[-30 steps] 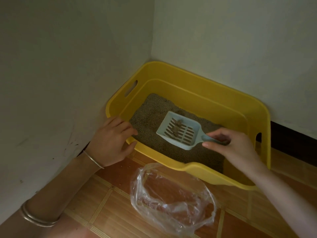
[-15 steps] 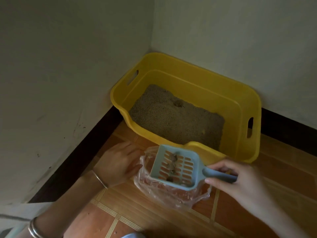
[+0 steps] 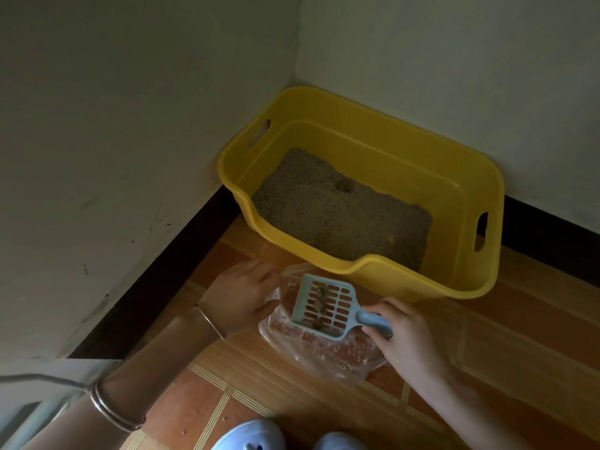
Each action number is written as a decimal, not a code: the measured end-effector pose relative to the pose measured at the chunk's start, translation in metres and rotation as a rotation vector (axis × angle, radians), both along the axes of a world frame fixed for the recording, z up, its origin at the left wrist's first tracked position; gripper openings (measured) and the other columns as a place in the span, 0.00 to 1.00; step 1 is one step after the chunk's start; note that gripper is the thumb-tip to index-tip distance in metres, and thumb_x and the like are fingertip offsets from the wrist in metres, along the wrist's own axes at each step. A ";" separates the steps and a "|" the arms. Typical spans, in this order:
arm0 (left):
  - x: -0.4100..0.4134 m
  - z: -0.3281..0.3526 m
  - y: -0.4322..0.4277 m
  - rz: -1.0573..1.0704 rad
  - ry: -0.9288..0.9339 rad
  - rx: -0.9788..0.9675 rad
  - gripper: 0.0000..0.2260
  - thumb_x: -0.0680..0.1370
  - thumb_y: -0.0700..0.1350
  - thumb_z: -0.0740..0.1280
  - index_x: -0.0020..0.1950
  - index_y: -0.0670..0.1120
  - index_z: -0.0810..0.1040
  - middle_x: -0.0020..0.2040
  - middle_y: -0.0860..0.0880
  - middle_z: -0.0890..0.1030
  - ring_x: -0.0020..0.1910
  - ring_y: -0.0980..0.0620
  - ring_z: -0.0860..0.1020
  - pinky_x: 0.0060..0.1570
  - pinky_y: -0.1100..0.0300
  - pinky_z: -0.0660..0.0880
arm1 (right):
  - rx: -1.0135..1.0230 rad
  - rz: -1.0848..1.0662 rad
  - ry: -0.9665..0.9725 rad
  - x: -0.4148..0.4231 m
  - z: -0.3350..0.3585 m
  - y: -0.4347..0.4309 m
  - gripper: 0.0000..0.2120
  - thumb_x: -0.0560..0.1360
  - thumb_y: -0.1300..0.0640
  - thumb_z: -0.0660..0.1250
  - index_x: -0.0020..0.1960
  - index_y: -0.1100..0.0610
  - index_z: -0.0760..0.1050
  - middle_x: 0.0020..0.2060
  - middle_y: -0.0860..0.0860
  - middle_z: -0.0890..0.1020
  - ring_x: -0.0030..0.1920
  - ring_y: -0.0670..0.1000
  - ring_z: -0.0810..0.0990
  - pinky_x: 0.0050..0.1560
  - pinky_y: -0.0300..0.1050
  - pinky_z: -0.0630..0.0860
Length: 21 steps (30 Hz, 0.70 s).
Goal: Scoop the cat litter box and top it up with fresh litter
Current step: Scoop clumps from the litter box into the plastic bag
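Right now the right hand (image 3: 407,339) is curled round the grey-blue handle of the litter scoop (image 3: 324,305), thumb on top and fingers wrapped beneath. The slotted scoop head is tilted over the mouth of a clear plastic bag (image 3: 328,357), with a few dark clumps (image 3: 321,298) lying along its middle slots. The scoop hides the bag's opening, so what lies inside the bag cannot be seen.

The left hand (image 3: 242,297) is at the bag's left edge, forefinger and thumb spread apart and reaching the crinkled film; whether they actually pinch it I cannot tell. A thin bracelet (image 3: 211,321) circles that wrist, and two heavier bangles (image 3: 112,409) sit further up the forearm.

The bag lies on the orange-brown tiled floor (image 3: 487,352), just in front of the yellow litter box (image 3: 389,282), its far edge touching or nearly touching the box's low front lip. The box sits pushed into the corner where two pale walls meet, above a dark skirting (image 3: 156,277). Grey-tan litter (image 3: 341,219) covers its bottom, with one small dark clump (image 3: 344,185) near the back. Two light blue slippers (image 3: 250,436) show at the bottom edge.
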<state>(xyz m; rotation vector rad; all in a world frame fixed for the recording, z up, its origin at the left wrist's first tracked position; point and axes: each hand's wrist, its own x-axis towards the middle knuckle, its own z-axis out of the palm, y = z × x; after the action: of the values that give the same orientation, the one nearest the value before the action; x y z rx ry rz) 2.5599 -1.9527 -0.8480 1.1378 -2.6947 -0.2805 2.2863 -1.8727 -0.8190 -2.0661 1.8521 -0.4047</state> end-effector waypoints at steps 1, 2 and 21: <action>0.002 -0.001 0.000 -0.003 0.003 0.008 0.15 0.69 0.50 0.67 0.53 0.48 0.79 0.48 0.50 0.78 0.45 0.51 0.76 0.39 0.57 0.76 | -0.030 0.023 0.002 0.001 -0.002 -0.001 0.13 0.62 0.63 0.78 0.45 0.58 0.81 0.41 0.48 0.80 0.40 0.47 0.79 0.36 0.34 0.74; 0.003 -0.002 0.000 -0.007 0.007 0.015 0.15 0.69 0.50 0.67 0.53 0.47 0.79 0.48 0.50 0.78 0.45 0.50 0.77 0.39 0.56 0.77 | -0.055 0.041 0.007 0.002 -0.003 -0.001 0.13 0.61 0.63 0.78 0.44 0.57 0.80 0.41 0.48 0.80 0.39 0.48 0.79 0.35 0.37 0.76; 0.007 -0.004 0.004 -0.022 0.047 0.037 0.15 0.71 0.52 0.60 0.55 0.50 0.74 0.48 0.51 0.78 0.45 0.50 0.78 0.39 0.55 0.77 | -0.300 0.241 0.293 -0.007 0.007 0.003 0.16 0.60 0.61 0.79 0.46 0.56 0.82 0.41 0.47 0.81 0.41 0.48 0.78 0.38 0.40 0.74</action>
<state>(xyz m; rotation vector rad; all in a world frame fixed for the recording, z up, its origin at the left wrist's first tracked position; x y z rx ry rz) 2.5673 -1.9489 -0.8517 1.0981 -2.6736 -0.3573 2.2797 -1.8700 -0.8119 -2.6401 1.7494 -0.3490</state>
